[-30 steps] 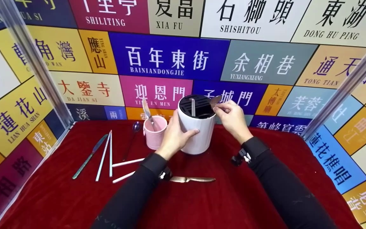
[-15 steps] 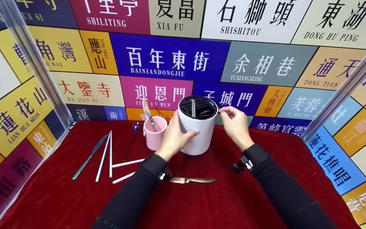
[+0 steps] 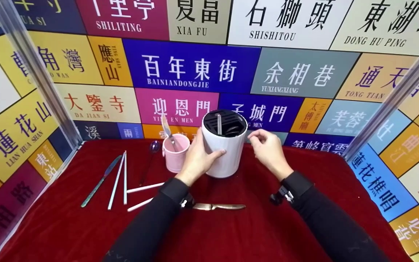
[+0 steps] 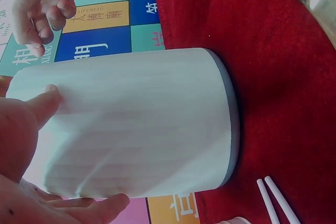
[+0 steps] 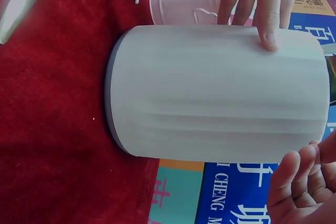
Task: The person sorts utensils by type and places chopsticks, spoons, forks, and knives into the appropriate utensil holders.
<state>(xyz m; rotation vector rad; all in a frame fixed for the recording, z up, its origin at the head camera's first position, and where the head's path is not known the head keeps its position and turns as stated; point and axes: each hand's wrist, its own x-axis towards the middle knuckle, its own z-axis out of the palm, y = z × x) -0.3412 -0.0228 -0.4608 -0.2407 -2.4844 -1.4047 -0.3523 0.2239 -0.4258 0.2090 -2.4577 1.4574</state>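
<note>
A white cylindrical knife holder with a black slotted top stands upright on the red cloth. My left hand grips its left side, thumb across the front, fingers behind. From a slot rises a slim metallic handle, and a dark rounded shape lies beside it in the top. My right hand hovers just right of the holder's rim, fingers loosely curled, nothing visible between them; the left wrist view shows its fingers bare too. Left of the holder stands a pink cup with a knife leaning in it, blade up.
On the cloth at left lie an iridescent table knife, two shiny straight sticks, and a dark long-handled spoon. Two white sticks reach under the left forearm. A gold knife lies in front. Printed panels enclose the back and sides.
A brownish flat metal piece pinched by my right hand over the holder's top is no longer seen there. That hand has moved slightly down and away from the rim. My left hand keeps its grip.
</note>
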